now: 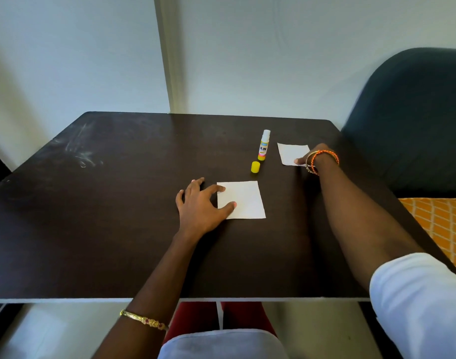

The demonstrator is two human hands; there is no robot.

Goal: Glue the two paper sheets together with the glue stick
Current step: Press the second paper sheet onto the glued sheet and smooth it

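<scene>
Two white paper sheets lie flat on the dark table (92,229), well apart from each other. Taking the table's centre as the clock's middle, the nearer sheet (243,199) sits at about four o'clock, and the farther sheet (292,152) lies toward two o'clock, near the table's right edge. Between them, at roughly one o'clock from the nearer sheet, the glue stick (263,146) stands upright with its white tip exposed. Its yellow cap (255,167) rests on the table just beside the stick's base, at the stick's seven o'clock.

The left hand (199,206) rests at the nearer sheet's nine o'clock side, fingers spread, with the thumb and index fingertip lying on the sheet's left edge and the other fingers on bare table. It presses down and pinches nothing. The right hand (313,155) reaches to the farther sheet's three o'clock edge, its thumb on the paper's near right corner. The remaining fingers are hidden behind the wrist, so whether they are closed on the sheet cannot be told. Orange thread and bangles (322,159) circle the right wrist.
</scene>
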